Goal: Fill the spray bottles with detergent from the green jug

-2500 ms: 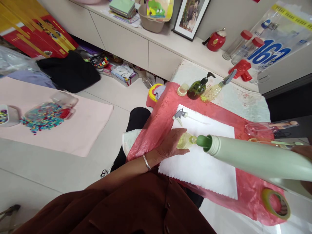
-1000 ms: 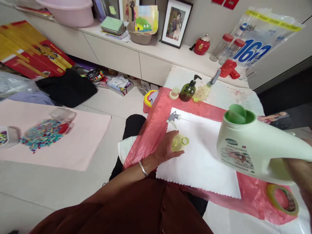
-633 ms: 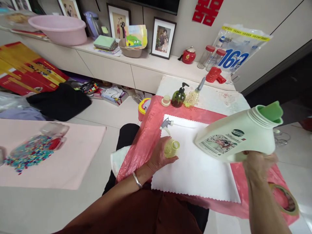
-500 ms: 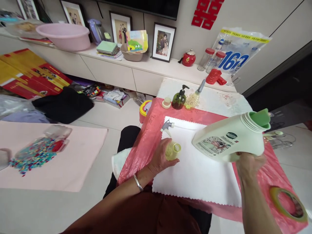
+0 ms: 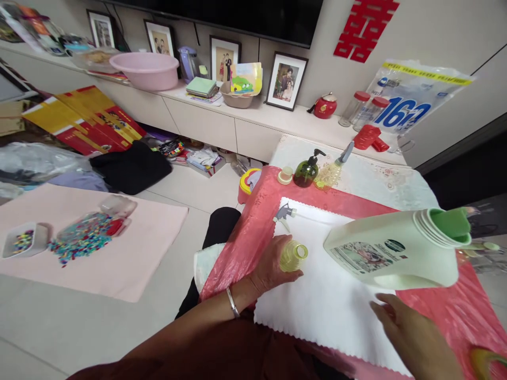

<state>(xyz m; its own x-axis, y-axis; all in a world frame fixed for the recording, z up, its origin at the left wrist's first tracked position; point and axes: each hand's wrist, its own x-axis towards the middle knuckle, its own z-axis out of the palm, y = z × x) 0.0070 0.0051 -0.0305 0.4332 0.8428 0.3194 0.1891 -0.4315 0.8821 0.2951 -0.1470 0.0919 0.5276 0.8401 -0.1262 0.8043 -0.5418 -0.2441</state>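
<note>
My left hand point(image 5: 273, 262) is wrapped round a small translucent yellow-green bottle point(image 5: 293, 257), its open neck facing up. A large pale green detergent jug point(image 5: 390, 248) with a wide open mouth and a green spout inside stands on the white scalloped-edge mat point(image 5: 317, 311). Just below the jug's handle, my right hand point(image 5: 407, 327) is apart from it, fingers loosely curved and holding nothing. A grey trigger spray head point(image 5: 284, 212) with its thin tube lies on the mat beyond my left hand.
Behind the mat stand a pale cap point(image 5: 285, 175), a dark green pump bottle point(image 5: 307, 170) and a clear bottle with a grey top point(image 5: 330, 170). A roll of tape point(image 5: 481, 361) lies at the lower right. Colourful beads point(image 5: 81, 240) spread over a pink sheet point(image 5: 130, 258) at left.
My right hand has let go of the jug's handle and drawn back below it. The view has swung left; my left hand still holds the bottle.
</note>
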